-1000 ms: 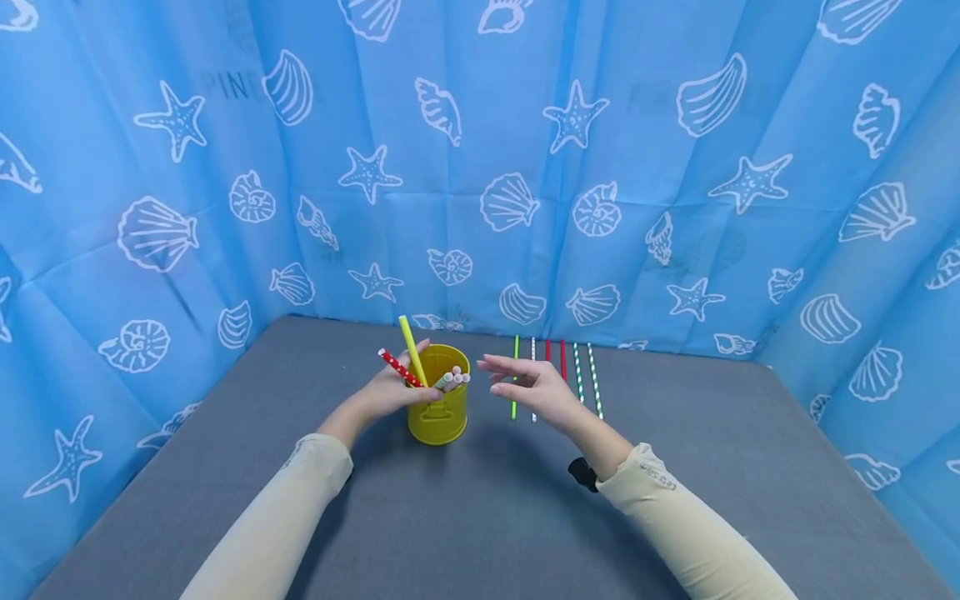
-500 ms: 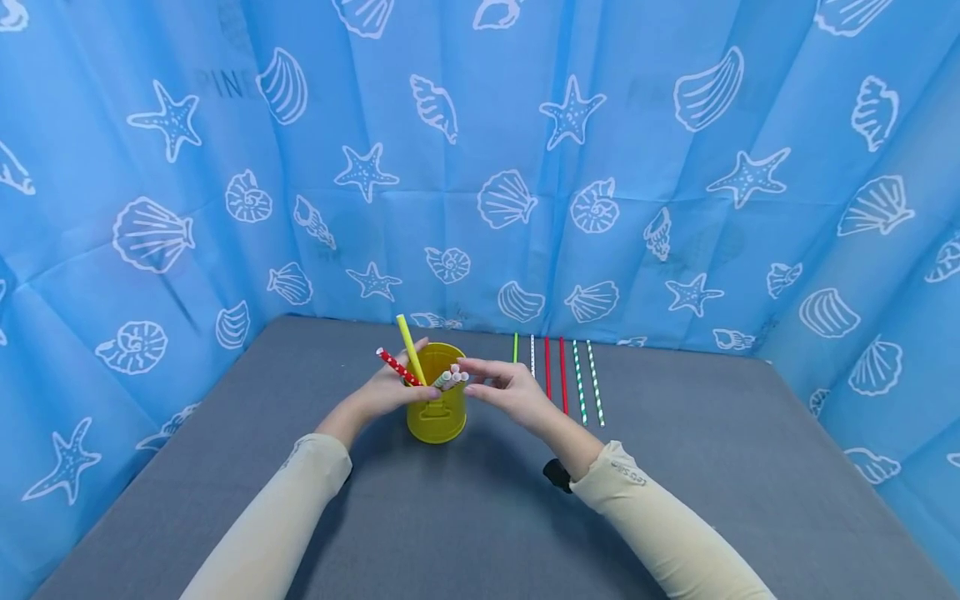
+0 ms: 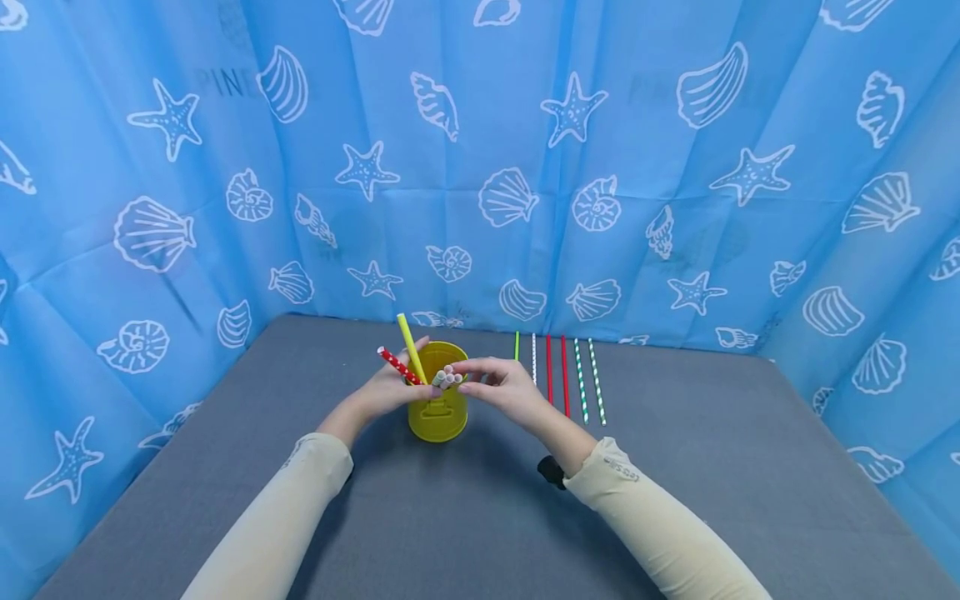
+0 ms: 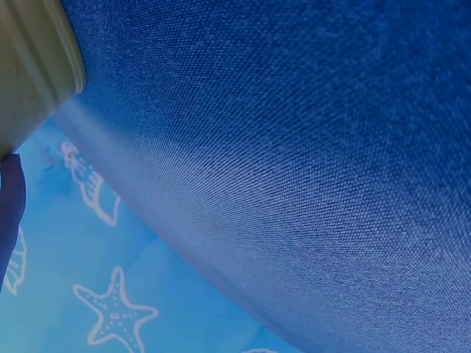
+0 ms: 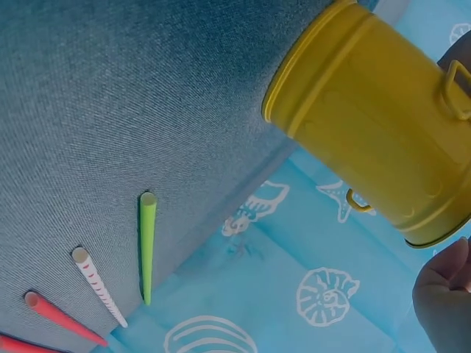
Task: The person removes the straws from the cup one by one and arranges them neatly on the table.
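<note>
My left hand [image 3: 387,390] grips a yellow metal bucket [image 3: 437,423] at its left side, thumb across the front rim and fingers behind. A yellow straw [image 3: 412,348] and a red straw with white dots [image 3: 399,367] lean out over the left of the rim. Several pale paper straws [image 3: 446,379] lean at the front right, their ends bunched close together. At those ends my right hand [image 3: 504,390] pinches with thumb and forefinger. The bucket [image 5: 375,125] fills the upper right of the right wrist view, with part of my right hand [image 5: 445,294] below its rim.
Right of the bucket, a row of straws lies on the grey cloth-covered table [image 3: 675,467]: a green one [image 3: 517,343], a white patterned one [image 3: 534,358], two red ones [image 3: 550,367] and two green-and-white striped ones [image 3: 581,379]. A blue shell-print curtain [image 3: 480,150] hangs behind.
My right hand has moved left from beside the bucket to the pale straw ends, which have shifted slightly left and closer together. The left hand has kept its hold on the bucket.
</note>
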The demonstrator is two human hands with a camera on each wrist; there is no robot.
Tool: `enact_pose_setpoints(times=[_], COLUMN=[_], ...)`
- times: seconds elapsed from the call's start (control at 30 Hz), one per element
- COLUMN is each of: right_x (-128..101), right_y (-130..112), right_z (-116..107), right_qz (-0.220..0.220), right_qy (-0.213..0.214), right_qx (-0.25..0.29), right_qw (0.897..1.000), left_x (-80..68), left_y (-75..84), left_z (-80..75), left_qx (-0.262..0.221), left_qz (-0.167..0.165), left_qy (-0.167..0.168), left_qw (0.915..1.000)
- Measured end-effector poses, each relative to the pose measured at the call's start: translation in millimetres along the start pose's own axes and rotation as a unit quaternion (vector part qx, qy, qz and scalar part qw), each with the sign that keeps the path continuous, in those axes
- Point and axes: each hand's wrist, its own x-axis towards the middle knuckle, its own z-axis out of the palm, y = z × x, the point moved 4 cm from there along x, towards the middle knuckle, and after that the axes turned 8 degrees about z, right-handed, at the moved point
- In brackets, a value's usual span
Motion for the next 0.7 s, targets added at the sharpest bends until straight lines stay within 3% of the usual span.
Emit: enact_pose_setpoints(times=[0.2,0.47,0.7], right_x=[2.7,5.6,7.1], right_y=[-2.0,-5.2,-5.8], right_z=[0.6,1.0,3.4], right_qz=[-0.006,-0.054,-0.061], right_qy=[-0.005,-0.026,-0.008], right_qx=[-0.008,-0.028,-0.026], right_qw=[1.0,0.998,0.998], left_x=[-0.2,0.3,-0.4], left_y=[-0.5,-0.6,1.5], left_z=[-0.3,0.3,0.7], left_qx=[0.004,-0.002,-0.009], left_qz=[-0.003,0.002,0.005], left_qy=[0.0,-0.003,-0.005], left_qw=[1.0,1.0,0.9999])
